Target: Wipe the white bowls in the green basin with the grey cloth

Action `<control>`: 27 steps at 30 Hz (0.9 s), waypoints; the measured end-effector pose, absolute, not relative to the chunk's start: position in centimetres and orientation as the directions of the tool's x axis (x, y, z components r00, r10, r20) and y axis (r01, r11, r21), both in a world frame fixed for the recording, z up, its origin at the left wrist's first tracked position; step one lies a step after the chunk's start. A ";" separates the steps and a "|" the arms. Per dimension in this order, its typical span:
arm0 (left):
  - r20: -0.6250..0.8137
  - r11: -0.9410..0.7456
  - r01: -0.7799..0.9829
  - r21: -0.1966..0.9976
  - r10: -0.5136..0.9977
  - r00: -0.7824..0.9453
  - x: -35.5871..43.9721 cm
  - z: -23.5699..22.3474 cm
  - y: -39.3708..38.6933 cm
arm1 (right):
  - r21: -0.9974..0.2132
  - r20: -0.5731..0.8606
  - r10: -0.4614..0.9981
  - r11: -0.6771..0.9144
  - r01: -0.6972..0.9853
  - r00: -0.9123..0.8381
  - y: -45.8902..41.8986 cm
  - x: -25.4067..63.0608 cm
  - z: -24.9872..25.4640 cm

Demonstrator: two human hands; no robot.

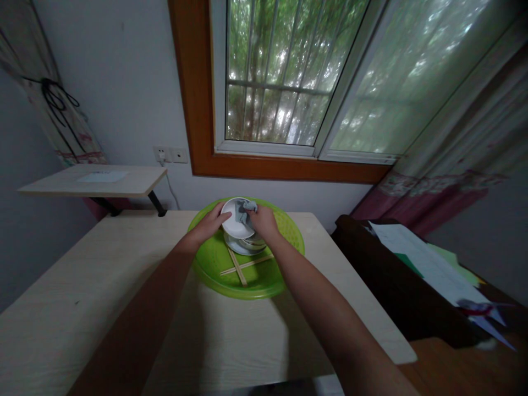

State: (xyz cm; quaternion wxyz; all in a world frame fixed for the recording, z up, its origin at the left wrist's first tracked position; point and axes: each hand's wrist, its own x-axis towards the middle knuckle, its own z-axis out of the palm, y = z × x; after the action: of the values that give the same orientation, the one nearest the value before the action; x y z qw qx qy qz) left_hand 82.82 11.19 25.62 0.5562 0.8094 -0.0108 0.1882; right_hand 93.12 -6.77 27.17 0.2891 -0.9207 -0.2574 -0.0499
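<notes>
My left hand (212, 221) grips the left rim of a white bowl (233, 224), thumb over its edge. The bowl is tilted, its inside turned toward me. In my right hand (264, 219) is a bunched grey-blue cloth (244, 209), pressed against the inside of the bowl at its upper right. Below the bowl, more white dishes (243, 247) are stacked in a green plastic basin (247, 293); the held bowl partly hides them. Wooden chopsticks (237, 267) lie crossed in the basin, in front of the dishes.
The basin stands on a pale wooden table (103, 286) near the wall. A small raised shelf (94, 181) is at the back left. To the right, a dark brown piece of furniture (383, 275) carries papers (424, 264). Behind is a barred window (284, 71).
</notes>
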 end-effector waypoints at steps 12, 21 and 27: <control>0.329 -0.501 -0.190 0.844 0.204 0.922 83.2 24.3 11.9 | -0.475 0.210 0.492 -0.704 0.528 0.845 -6.8 93.1 26.8; 0.240 -0.475 -0.177 0.862 0.075 0.968 82.6 25.0 11.6 | -0.347 0.187 0.636 -0.671 0.656 0.749 -7.4 92.3 27.5; 0.222 -0.470 -0.163 0.868 0.073 0.972 82.9 24.7 11.9 | -0.346 0.199 0.651 -0.653 0.674 0.733 -7.3 92.2 27.6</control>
State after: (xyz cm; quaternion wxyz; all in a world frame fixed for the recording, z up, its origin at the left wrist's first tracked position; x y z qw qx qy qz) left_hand 82.93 11.87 24.68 0.5142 0.8496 -0.0266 0.1146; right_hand 92.22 -7.25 27.60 0.2017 -0.9087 -0.3643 -0.0284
